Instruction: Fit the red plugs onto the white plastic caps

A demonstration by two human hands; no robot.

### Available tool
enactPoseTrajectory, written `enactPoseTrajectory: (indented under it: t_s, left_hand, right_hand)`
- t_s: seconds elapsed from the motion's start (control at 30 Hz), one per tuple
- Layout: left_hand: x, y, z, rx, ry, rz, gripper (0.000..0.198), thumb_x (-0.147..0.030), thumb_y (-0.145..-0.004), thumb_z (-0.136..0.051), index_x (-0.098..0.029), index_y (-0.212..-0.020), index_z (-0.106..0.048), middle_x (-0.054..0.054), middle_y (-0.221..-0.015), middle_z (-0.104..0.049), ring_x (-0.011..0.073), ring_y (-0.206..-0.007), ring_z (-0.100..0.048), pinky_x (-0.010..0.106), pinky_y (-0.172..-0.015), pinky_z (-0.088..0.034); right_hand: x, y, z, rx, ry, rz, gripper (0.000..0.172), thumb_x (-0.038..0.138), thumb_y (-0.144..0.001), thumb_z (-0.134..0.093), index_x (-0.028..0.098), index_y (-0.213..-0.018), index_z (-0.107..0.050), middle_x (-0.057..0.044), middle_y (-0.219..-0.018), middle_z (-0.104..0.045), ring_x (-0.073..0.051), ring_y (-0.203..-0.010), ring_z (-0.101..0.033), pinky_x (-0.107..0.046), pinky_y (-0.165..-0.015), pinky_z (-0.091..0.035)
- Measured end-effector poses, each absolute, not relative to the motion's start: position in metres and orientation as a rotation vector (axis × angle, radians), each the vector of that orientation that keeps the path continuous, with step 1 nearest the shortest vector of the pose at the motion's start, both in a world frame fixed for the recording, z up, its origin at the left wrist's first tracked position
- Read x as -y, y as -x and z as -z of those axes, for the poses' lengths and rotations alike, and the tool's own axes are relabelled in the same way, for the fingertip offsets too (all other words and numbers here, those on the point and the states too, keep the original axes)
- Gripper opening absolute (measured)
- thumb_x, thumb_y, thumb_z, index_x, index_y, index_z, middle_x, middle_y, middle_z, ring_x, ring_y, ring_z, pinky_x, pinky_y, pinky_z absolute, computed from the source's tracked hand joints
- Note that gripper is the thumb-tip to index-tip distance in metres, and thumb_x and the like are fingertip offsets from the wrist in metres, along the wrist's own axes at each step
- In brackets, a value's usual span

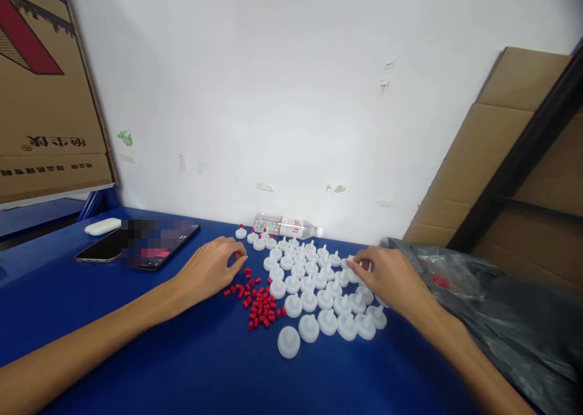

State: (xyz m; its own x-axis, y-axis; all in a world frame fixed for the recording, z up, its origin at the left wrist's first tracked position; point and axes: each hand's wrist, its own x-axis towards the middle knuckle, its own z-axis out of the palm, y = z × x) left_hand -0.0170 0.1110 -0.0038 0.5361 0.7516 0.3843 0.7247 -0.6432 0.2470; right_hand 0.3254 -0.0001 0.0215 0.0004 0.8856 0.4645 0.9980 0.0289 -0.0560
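Several white plastic caps (pixel 314 287) stand in rows on the blue table (pixel 191 354). A loose pile of small red tips (pixel 259 302) lies just left of them. My left hand (pixel 209 269) rests on the table beside the red tips, fingers curled with the tips pinched together near the caps; what they hold is too small to make out. My right hand (pixel 387 275) lies over the right side of the caps, fingers bent and touching a white cap (pixel 350 262). A few caps at the back (pixel 241 233) carry red tips.
A clear water bottle (pixel 286 226) lies against the white wall behind the caps. Two phones (pixel 136 248) and a white case (pixel 102 226) sit at the left. A grey plastic bag (pixel 492 305) lies at the right. Cardboard boxes (pixel 40 87) stand at both sides.
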Motion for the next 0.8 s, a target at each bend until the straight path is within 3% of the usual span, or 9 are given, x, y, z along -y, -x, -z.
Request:
enactPoseTrajectory:
  t_s: [0.1,0.3,0.8]
  left_hand:
    - [-0.1113,0.0172,0.0048,-1.294,-2.699,-0.696,0.026,-0.031,-0.093,-0.047,-0.021,-0.088,-0.071,0.007,-0.091,-0.071,0.026,-0.088,-0.063,0.036,-0.077,-0.045]
    - [-0.1117,0.0179,0.0075,-1.296,-2.686,-0.654,0.026,-0.031,-0.092,-0.047,-0.022,-0.09,-0.071,0.006,-0.092,-0.071,0.0256,-0.089,-0.063,0.036,-0.077,-0.045]
    - [-0.1133,0.0184,0.0106,-1.318,-2.685,-0.6,0.023,-0.03,-0.091,-0.047,-0.023,-0.09,-0.069,0.005,-0.089,-0.071,0.0264,-0.088,-0.064,0.036,-0.075,-0.045]
  right_hand:
    - [-0.0008,-0.324,-0.0191,1.957,1.951,0.378,0.027,0.034,-0.091,-0.058,0.022,-0.073,-0.074,-0.002,-0.067,-0.071,-0.02,-0.059,-0.065,-0.03,-0.058,-0.042]
    - [-0.0023,-0.3232,-0.0154,1.937,1.995,0.316,0.019,0.032,-0.092,-0.058,0.024,-0.087,-0.075,-0.001,-0.073,-0.075,-0.018,-0.065,-0.069,-0.027,-0.058,-0.043]
    - [0.0005,-0.3193,-0.0184,2.045,2.036,0.274,0.022,0.031,-0.091,-0.059,0.024,-0.075,-0.071,0.0,-0.069,-0.074,-0.019,-0.062,-0.067,-0.028,-0.057,-0.038]
